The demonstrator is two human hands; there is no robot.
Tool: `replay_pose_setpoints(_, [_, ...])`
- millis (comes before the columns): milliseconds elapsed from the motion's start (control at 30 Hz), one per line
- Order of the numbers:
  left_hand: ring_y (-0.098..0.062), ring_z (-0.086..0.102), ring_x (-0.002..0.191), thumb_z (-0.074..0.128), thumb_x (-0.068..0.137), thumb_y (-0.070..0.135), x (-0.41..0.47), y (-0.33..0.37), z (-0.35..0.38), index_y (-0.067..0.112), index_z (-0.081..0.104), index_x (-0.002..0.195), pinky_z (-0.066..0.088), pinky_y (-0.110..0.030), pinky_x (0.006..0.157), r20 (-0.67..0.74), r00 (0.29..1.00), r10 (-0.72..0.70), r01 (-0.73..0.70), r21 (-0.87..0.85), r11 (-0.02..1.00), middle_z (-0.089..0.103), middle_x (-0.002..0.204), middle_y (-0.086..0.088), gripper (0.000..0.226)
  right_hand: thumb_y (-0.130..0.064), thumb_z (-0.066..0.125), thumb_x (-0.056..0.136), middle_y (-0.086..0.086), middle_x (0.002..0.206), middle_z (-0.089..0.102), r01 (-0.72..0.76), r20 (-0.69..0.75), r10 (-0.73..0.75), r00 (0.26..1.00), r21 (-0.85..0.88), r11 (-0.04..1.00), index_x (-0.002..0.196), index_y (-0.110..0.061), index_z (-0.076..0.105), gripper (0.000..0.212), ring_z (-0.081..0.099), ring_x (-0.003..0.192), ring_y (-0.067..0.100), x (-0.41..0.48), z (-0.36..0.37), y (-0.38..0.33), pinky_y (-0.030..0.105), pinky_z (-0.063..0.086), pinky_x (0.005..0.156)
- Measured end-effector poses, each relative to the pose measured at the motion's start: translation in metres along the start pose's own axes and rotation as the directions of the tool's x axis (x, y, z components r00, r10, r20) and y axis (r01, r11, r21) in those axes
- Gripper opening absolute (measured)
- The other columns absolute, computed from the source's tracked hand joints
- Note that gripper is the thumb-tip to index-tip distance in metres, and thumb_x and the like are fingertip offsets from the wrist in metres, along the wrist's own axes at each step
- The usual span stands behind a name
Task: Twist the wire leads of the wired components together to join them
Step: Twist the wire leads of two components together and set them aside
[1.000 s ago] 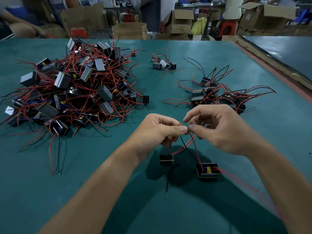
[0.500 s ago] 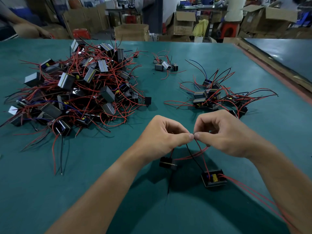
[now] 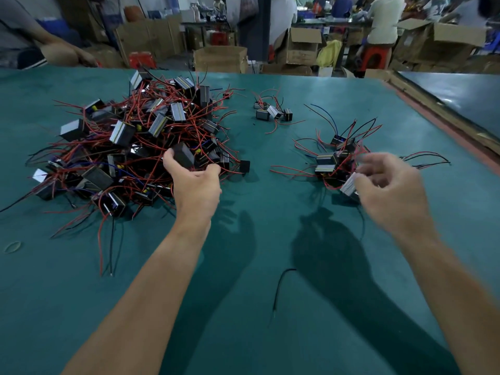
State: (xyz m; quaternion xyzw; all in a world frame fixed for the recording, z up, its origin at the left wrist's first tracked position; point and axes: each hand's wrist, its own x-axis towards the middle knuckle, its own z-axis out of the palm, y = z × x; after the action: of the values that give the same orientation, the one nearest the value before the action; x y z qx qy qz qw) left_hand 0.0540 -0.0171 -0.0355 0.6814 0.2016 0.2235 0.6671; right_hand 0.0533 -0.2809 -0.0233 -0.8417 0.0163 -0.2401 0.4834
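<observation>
On the teal table point(image 3: 243, 342), at the near left edge, a thin oval loop point(image 3: 12, 246) is lying flat. Beyond it, a large heap of wired components point(image 3: 121, 147) is sprawling across the left side, with red, black and a few blue leads sticking out all round. Any markings on the block bodies are too small to read. The left hand point(image 3: 196, 182) is hovering at the heap's right edge and cupping a dark block point(image 3: 184, 156). Its fingers are curling against the block's left face while the thumb is standing spread to the right. Far across the middle, a small cluster of components point(image 3: 273, 112) is sitting apart from both heaps. A loose black wire point(image 3: 281, 286) is lying alone near the centre. On the right, a smaller heap of components point(image 3: 331, 161) is resting with its leads fanning outward. The right hand point(image 3: 389, 190), blurred, is hanging over that heap's near right side with its fingers loosely bent. A silver-faced component point(image 3: 348, 186) is showing at its fingertips, but whether the hand is holding it cannot be told. Cardboard boxes point(image 3: 220, 59) are standing beyond the far edge.
</observation>
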Motion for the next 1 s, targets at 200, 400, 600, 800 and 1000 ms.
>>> replay_pose_setpoints(200, [-0.017,0.053,0.040,0.052,0.095,0.017,0.022,-0.011,-0.010,0.021,0.022,0.144,0.045,-0.022,0.041,0.017,0.982,-0.187,0.187,-0.150,0.971,0.068,0.077,-0.011,0.058,-0.024,0.072,0.080,-0.007,0.105,0.067,0.156,0.333,-0.078,0.940,-0.216,0.964,0.104,-0.032,0.069,0.025,0.065,0.097,0.018,-0.008,0.003,0.006,0.037,0.053,0.089])
replay_pose_setpoints(400, [-0.014,0.047,0.040,0.060,0.092,0.022,0.030,-0.020,-0.007,0.023,0.047,0.128,0.041,-0.022,0.041,0.048,0.991,-0.124,0.127,-0.056,0.990,0.057,0.059,-0.003,0.038,-0.031,0.067,0.088,0.006,0.159,0.024,0.114,0.420,0.106,0.901,-0.465,0.878,0.145,-0.009,0.040,0.067,0.028,0.144,0.024,-0.003,0.003,0.015,0.031,0.024,0.115])
replay_pose_setpoints(600, [-0.007,0.043,0.040,0.060,0.087,0.032,0.024,-0.028,-0.006,0.022,0.057,0.075,0.033,-0.026,0.049,-0.001,0.976,0.220,-0.196,0.445,0.874,0.052,0.047,0.008,0.016,-0.009,0.064,0.085,-0.003,0.119,0.064,0.227,0.215,-0.229,0.949,0.033,0.973,0.117,-0.013,0.068,0.032,0.064,0.108,0.012,-0.013,0.007,-0.005,0.012,0.048,0.085])
replay_pose_setpoints(800, [-0.008,0.040,0.041,0.069,0.084,0.030,0.010,-0.024,0.005,0.012,0.067,0.066,0.034,-0.026,0.049,0.206,0.961,0.187,-0.257,0.398,0.881,0.053,0.046,0.005,0.026,-0.027,0.064,0.091,-0.003,0.146,0.048,0.225,0.537,-0.079,0.840,-0.212,0.951,0.139,-0.014,0.052,0.051,0.046,0.132,0.013,-0.020,0.019,0.008,0.034,0.038,0.112])
replay_pose_setpoints(1000, [-0.005,0.048,0.053,0.068,0.074,0.038,-0.028,-0.018,0.023,0.021,0.074,0.069,0.040,-0.025,0.056,0.650,0.736,0.188,-0.422,0.225,0.878,0.064,0.058,0.001,0.019,-0.032,0.068,0.088,-0.009,0.132,0.059,0.177,0.489,-0.084,0.868,-0.147,0.973,0.134,-0.024,0.056,0.049,0.056,0.113,0.008,-0.018,0.016,0.007,0.030,0.045,0.104])
